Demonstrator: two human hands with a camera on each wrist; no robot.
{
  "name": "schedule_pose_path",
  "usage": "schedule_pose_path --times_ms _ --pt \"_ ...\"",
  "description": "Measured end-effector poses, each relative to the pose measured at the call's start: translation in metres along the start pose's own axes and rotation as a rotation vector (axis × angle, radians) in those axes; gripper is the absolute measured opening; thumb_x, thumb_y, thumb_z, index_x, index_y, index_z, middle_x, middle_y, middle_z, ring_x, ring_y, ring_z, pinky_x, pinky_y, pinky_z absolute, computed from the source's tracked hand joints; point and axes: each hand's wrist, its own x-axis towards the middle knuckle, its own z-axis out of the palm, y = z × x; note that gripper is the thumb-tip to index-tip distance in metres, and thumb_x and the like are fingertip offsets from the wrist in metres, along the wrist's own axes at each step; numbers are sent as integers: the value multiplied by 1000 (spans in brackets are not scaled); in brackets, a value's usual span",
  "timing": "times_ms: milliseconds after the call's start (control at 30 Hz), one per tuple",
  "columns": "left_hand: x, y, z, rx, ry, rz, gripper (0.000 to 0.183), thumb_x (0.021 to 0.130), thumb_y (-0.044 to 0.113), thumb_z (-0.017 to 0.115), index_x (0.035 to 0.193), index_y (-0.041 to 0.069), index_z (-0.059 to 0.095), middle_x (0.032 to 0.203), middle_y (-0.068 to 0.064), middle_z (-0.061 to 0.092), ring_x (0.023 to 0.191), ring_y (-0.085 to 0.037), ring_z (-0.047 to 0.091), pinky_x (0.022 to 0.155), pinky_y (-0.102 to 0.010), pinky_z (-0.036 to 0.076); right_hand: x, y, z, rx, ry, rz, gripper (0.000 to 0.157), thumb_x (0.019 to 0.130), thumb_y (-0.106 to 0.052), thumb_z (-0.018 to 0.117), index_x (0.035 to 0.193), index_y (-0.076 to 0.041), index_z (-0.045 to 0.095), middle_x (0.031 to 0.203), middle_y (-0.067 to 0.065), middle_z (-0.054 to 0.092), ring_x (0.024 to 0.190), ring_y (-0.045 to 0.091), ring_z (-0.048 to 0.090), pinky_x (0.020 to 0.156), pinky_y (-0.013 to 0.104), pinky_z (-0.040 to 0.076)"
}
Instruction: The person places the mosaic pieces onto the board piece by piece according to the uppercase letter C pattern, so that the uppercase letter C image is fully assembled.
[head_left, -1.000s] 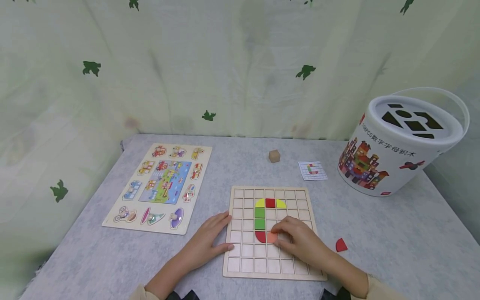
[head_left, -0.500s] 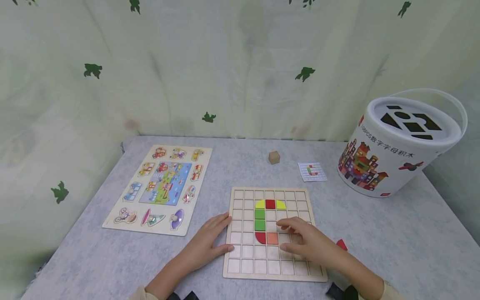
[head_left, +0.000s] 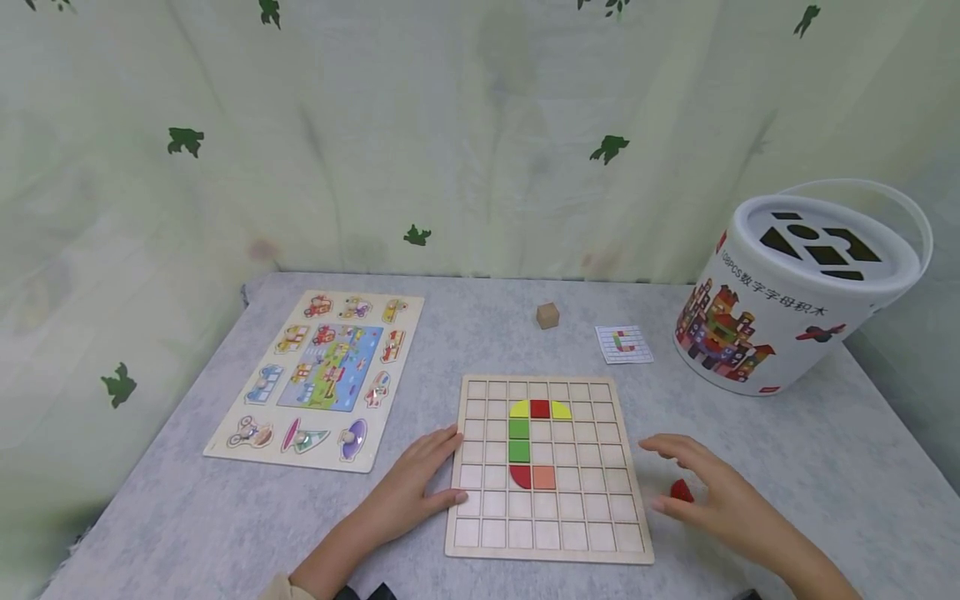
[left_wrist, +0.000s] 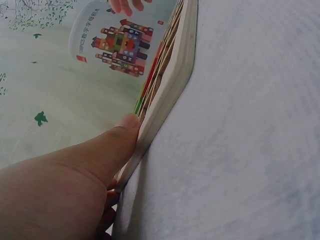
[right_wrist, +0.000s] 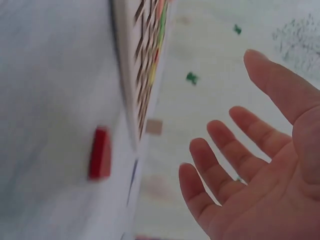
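In the head view, my left hand (head_left: 412,477) rests at the left edge of a wooden grid board (head_left: 551,556), its fingers and thumb fairly straight. The left wrist view shows its thumb (left_wrist: 117,137) touching the board's edge. Set in the grid are a red square (head_left: 539,409) between two yellow quarter-rounds (head_left: 560,410), two green squares (head_left: 519,451) below the left one, then a red quarter-round (head_left: 521,477) and an orange square (head_left: 543,477). My right hand (head_left: 720,496), empty with spread fingers, hovers by a loose red quarter-round (head_left: 682,491) right of the board.
A picture knob puzzle (head_left: 217,446) lies on the left. Behind the board sit a small wooden cube (head_left: 547,316) and a card (head_left: 624,345) printed with a coloured grid pattern. A white block bucket (head_left: 795,329) with a slotted lid stands at the back right.
My right hand has let go of the orange square, leaving it in the grid, and moved right off the board to the loose red piece. The left hand has stayed put.
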Motion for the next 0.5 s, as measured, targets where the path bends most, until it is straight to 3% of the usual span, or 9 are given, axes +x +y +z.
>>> schedule_pose_path --times_ms 133,333,500 --pt "0 0 0 0 -1 -3 73 82 49 58 137 6 36 144 -7 29 131 -25 23 103 -45 23 -9 18 -8 -35 -20 56 57 75 -31 72 125 -17 50 123 0 49 106 20 47 80 42 46" --pt "1 0 0 3 -3 -9 73 82 49 57 138 6 36 144 -6 29 131 -25 23 103 -45 23 -10 45 -9 33 -160 183 50 75 -27 72 120 -15 53 120 3 51 103 20 49 82 32 46" --pt "1 0 0 8 -7 -14 74 82 50 57 138 7 36 144 -6 28 131 -25 23 103 -45 23 -10 56 -8 25 -201 125 37 79 -17 70 114 -18 57 115 -1 53 101 13 49 82 22 45"
